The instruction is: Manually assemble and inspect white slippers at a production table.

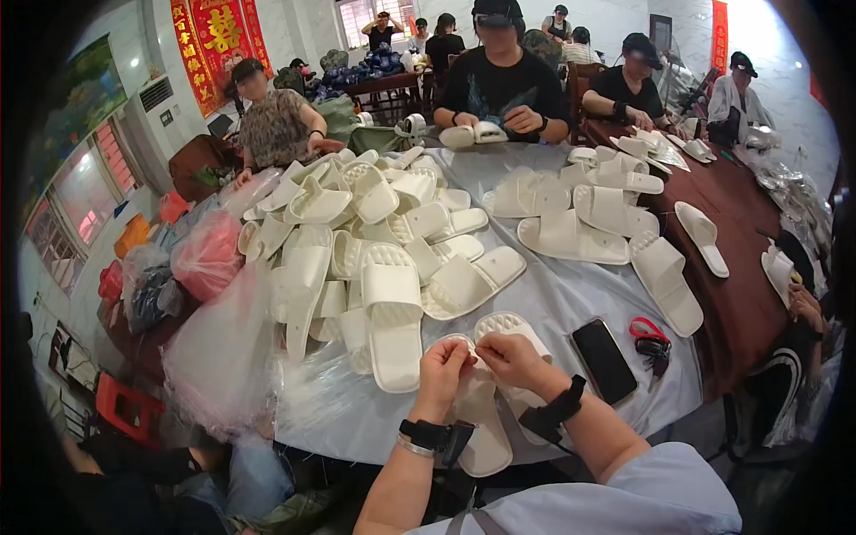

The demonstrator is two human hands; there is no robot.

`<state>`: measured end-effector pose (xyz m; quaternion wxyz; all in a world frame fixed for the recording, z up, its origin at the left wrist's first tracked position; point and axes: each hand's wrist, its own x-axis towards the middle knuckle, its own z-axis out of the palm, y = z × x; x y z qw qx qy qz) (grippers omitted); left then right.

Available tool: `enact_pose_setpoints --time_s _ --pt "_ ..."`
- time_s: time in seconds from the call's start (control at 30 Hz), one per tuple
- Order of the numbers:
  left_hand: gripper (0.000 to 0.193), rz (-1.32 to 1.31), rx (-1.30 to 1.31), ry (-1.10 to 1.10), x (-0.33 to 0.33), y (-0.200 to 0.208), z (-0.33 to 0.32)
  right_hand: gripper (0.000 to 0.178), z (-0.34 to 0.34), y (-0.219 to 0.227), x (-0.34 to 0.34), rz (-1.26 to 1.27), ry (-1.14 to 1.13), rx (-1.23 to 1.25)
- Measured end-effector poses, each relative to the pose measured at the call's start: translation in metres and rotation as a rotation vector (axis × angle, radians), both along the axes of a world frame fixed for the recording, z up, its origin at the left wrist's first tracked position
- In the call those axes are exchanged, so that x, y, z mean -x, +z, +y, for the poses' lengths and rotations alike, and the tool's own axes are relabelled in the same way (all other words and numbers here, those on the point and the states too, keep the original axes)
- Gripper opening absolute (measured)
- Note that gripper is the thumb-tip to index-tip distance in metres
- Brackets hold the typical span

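Close together at the near table edge, my left hand (443, 374) and my right hand (511, 361) are both closed, fingertips pinched and almost meeting. Whatever lies between the fingertips is too small to make out. Directly beneath them lie two cream-white slippers side by side, the left slipper (483, 432) and the right slipper (510, 326), partly covered by my hands and wrists. Just beyond my left hand another white slipper (392, 334) leans on a large heap of slippers (361, 201).
A black phone (604, 359) and a red-strapped key bunch (651, 343) lie right of my hands. More slippers (575, 236) spread at the right. Clear plastic bags (223, 357) crowd the left. Opposite, a person (504, 80) handles slippers; others sit around the tables.
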<state>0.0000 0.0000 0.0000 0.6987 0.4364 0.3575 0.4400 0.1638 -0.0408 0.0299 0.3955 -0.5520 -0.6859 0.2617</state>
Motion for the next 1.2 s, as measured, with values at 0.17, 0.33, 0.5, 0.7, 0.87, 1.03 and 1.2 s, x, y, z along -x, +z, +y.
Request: enact_pose_setpoints --time_s 0.17,0.33,0.5,0.7,0.87,1.03,1.2 --pt "0.011 -0.02 0.035 -0.009 -0.004 -0.002 -0.019 0.013 -0.013 -0.005 -0.002 -0.004 -0.004 0.031" --pt "0.009 -0.031 -0.029 -0.049 -0.001 -0.011 -0.01 0.014 -0.01 -0.004 0.0 -0.001 0.004 0.011" --pt "0.008 0.001 -0.06 -0.051 -0.003 -0.008 -0.008 0.014 -0.008 -0.005 -0.001 -0.016 0.006 -0.021" --pt "0.012 -0.009 -0.074 -0.037 -0.001 -0.008 -0.005 0.015 -0.005 -0.001 0.002 -0.012 0.016 -0.028" --pt "0.01 -0.05 -0.016 0.015 0.001 -0.012 -0.001 0.015 0.0 -0.004 0.002 -0.025 0.011 -0.078" --pt "0.009 -0.096 0.007 0.014 0.0 -0.007 0.003 0.014 0.004 -0.006 0.0 0.011 0.006 -0.056" --pt "0.01 -0.093 -0.01 0.022 -0.001 0.001 0.003 0.014 0.005 0.0 0.0 0.02 -0.001 -0.06"
